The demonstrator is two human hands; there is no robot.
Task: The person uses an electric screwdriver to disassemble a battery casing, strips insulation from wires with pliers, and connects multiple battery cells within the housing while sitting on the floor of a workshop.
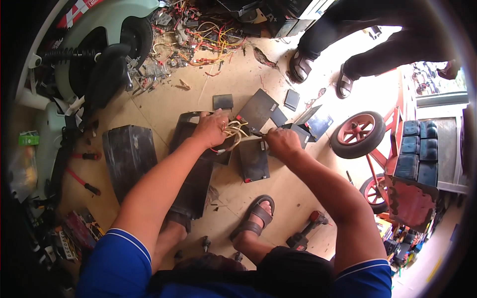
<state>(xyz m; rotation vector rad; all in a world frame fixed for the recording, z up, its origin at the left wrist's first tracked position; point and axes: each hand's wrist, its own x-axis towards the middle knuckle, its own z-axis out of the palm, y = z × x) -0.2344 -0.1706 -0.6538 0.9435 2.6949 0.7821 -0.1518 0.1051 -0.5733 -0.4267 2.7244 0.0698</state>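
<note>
My left hand (211,130) is closed on a bundle of pale wires (235,130) above the edge of an open black plastic case (190,186). A red-tipped wire hangs beneath it. My right hand (283,143) makes a fist beside the wires. A thin dark piece sticks out of it toward them, too small to make out. Around my hands lie black block batteries: one battery (256,107) beyond the wires, another battery (254,163) just below, and a third battery (301,132) partly behind my right hand.
A second black case half (130,156) lies at left, near a scooter (99,54). Loose wires (198,44) heap at the back. A red hand truck wheel (357,133) and blue batteries (416,149) stand at right. A cordless drill (307,231) lies near my foot. Another person's shoe (301,66) is beyond.
</note>
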